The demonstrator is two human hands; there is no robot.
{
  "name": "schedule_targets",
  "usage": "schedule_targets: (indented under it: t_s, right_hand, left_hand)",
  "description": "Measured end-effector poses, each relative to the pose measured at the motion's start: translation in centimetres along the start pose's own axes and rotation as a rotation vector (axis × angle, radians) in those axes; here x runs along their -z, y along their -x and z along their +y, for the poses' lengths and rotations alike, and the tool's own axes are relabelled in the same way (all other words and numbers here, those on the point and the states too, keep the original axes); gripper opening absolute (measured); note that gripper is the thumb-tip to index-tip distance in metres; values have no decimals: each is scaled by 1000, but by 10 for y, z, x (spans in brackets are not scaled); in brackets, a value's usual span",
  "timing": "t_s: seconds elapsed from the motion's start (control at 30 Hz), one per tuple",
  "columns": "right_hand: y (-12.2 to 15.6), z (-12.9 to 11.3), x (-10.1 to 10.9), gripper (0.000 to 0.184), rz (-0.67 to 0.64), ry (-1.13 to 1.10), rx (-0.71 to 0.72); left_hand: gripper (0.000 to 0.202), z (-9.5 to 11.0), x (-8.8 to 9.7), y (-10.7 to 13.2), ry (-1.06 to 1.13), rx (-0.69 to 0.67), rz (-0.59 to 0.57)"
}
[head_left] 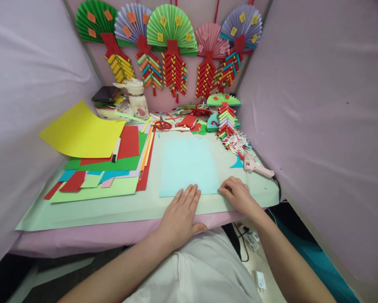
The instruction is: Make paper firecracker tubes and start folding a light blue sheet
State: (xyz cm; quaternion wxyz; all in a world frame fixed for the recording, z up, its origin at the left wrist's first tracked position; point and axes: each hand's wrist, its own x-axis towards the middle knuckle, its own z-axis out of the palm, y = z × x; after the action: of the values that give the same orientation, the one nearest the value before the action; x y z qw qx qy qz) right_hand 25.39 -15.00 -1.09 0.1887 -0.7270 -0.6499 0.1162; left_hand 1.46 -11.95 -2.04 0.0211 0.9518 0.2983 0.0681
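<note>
Under both flat, empty-palmed hands, light blue sheet (189, 166), left hand (180, 214) pressing its near edge, right hand (239, 195) fingertips on its corner, glue gun (256, 166) just beyond.

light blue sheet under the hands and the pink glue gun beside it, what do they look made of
The light blue sheet looks like thin craft paper: matte, lying flat, with crisp straight edges. The pink glue gun is probably moulded plastic: a smooth rounded body with a slight sheen, though it is too small to be sure.
</note>
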Motion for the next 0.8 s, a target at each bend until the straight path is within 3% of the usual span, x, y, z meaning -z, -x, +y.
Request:
schedule_targets:
  t_s: [0.33, 0.47, 0.67, 0.8]
  right_hand:
    - [-9, -7, 7, 20, -91, 110, -22]
    - [-8, -4, 4, 21, -69, 104, 54]
    - [0, 6, -3, 12, 81, -161, 325]
    - [-3, 6, 0, 15, 15, -298, 313]
  left_hand:
    - [90, -1, -1, 0, 12, 8, -20]
    - [89, -1, -1, 0, 17, 3, -6]
    - [89, 1, 4, -2, 11, 10, -56]
    - [90, 1, 4, -2, 8, 17, -65]
